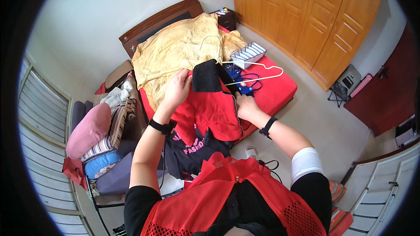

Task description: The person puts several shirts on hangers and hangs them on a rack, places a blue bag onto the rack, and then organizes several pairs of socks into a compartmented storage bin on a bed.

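Observation:
A red jacket (210,111) with a dark fleece-lined collar and a zipper edge hangs in front of me over the bed's near end. My left hand (177,88) is closed on the jacket's left shoulder beside the collar. On the other side, my right hand (246,105) grips the zippered front edge, its fingertips partly hidden. A pale wire hanger (258,78) has one end at the jacket's neck opening, while its other end sticks out to the right above the bed. Its hook points up and away. Below the jacket lies a black garment (175,159) with pink print.
A yellow blanket (170,52) covers the far part of the red bed (280,87). A divided storage box (248,54) and blue strapped items (249,85) lie right of the jacket. Cushions (89,131) are heaped left; wooden wardrobes (306,17) stand back right.

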A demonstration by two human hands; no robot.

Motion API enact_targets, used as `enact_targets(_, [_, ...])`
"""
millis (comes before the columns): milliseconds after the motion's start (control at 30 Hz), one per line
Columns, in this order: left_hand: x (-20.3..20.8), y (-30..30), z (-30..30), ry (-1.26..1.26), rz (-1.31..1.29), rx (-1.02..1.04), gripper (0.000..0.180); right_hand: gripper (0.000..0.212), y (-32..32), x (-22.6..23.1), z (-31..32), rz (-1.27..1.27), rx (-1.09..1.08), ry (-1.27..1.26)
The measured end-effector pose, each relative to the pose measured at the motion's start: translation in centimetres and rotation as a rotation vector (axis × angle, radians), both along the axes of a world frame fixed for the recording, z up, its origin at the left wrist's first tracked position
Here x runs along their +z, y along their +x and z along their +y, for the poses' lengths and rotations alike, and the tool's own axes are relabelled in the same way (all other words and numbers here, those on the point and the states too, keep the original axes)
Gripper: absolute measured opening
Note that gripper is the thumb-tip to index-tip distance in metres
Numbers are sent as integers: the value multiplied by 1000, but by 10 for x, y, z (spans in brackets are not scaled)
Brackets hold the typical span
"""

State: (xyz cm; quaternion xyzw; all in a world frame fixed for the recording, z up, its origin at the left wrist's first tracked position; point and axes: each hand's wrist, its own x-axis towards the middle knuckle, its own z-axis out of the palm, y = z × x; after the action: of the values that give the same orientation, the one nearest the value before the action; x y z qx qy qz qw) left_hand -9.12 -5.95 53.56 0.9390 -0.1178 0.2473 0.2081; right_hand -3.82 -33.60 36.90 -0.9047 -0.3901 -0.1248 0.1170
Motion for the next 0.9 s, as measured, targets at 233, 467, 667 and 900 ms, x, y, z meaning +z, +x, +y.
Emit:
enact_targets(233, [14,-14,-4,-42,-10,-18,16,43,11,18,-2,49,-32,-7])
enact_targets(467, [16,-15,10,-49,-34,-51,16,33,32,40,-6,-195,-92,260])
enact_targets(667, [17,-13,11,-109,-18,-30,18,37,52,20,-17,3,-247,532])
enact_targets(900, [21,-13,15,-32,-48,-70,18,47,70,9,-29,49,-178,556])
